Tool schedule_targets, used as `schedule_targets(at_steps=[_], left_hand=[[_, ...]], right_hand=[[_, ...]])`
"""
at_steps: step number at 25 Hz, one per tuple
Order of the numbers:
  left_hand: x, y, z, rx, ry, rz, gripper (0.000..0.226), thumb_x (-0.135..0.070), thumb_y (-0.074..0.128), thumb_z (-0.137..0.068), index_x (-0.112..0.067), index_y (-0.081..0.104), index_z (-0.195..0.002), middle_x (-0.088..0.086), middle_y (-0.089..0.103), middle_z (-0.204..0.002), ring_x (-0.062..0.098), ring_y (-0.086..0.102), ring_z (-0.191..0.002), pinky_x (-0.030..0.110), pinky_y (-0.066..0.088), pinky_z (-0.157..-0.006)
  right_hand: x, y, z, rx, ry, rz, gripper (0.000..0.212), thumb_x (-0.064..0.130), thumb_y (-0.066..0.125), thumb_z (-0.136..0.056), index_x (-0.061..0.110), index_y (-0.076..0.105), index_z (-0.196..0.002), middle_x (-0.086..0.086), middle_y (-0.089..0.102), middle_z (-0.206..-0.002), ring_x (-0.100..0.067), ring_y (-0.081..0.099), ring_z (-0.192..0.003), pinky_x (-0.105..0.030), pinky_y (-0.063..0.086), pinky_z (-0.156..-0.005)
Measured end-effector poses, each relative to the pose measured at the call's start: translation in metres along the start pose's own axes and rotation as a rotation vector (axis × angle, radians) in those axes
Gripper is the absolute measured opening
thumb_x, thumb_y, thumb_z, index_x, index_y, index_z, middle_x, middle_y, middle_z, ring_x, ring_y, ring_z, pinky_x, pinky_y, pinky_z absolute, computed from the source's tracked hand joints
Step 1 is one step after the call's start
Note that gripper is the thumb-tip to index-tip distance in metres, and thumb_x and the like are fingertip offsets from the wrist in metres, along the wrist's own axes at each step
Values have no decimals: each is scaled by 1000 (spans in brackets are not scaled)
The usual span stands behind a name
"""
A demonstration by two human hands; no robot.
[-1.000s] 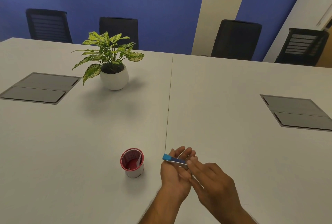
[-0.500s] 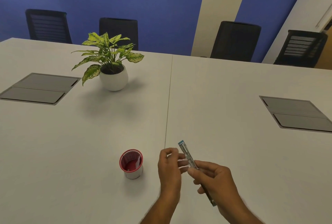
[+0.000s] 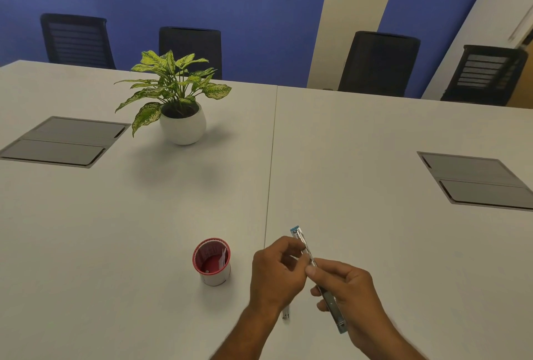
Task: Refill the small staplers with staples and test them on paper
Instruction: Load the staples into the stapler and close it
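A small blue stapler is folded open into one long strip, its blue tip pointing away from me. My right hand grips its lower half from the right. My left hand has its fingers curled, and the fingertips pinch the stapler's metal track near the middle. A small pale metal piece shows just below my left wrist; I cannot tell whether it lies on the table or is held.
A red-rimmed small cup with white bits inside stands left of my hands. A potted plant sits at the back left. Grey cable hatches are set into the white table. Black chairs line the far edge.
The stapler lay shut across my left palm a second ago. It now stands folded open and long in my right hand, with my left fingers curled at its track.
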State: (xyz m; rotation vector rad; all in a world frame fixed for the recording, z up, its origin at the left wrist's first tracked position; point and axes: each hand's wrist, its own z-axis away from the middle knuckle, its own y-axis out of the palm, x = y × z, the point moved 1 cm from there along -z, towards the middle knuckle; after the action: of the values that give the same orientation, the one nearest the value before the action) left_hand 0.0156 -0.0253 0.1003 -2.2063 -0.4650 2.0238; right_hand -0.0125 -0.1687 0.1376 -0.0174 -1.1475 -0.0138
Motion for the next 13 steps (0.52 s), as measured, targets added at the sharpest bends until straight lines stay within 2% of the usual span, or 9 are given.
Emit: schedule_targets(at_steps=[4, 7, 13], left_hand=[[-4, 1, -5, 6, -59, -69, 17, -33, 79, -76, -29, 75, -93, -17, 73, -76, 5, 71, -70, 18, 61, -71], [-6, -1, -11, 18, -107, -93, 12, -31, 78, -71, -32, 75, -82, -14, 71, -66, 1, 68, -65, 18, 60, -68], [-9, 0, -15, 46, -164, -123, 10, -28, 77, -67, -34, 72, -74, -15, 68, -64, 0, 66, -62, 11, 54, -61]], right_hand=[[-5, -3, -2, -5, 4, -2, 50, 45, 88, -50, 21, 82, -93, -9, 79, -84, -20, 70, -66, -30, 56, -57], [-8, -3, -3, 9, 4, 2, 51, 45, 89, -48, 20, 82, -92, -10, 78, -83, -20, 69, -64, -30, 55, -57], [-11, -4, -5, 8, 1, 3, 52, 44, 89, -46, 19, 82, -91, -10, 78, -80, -20, 70, -63, -30, 56, -55]])
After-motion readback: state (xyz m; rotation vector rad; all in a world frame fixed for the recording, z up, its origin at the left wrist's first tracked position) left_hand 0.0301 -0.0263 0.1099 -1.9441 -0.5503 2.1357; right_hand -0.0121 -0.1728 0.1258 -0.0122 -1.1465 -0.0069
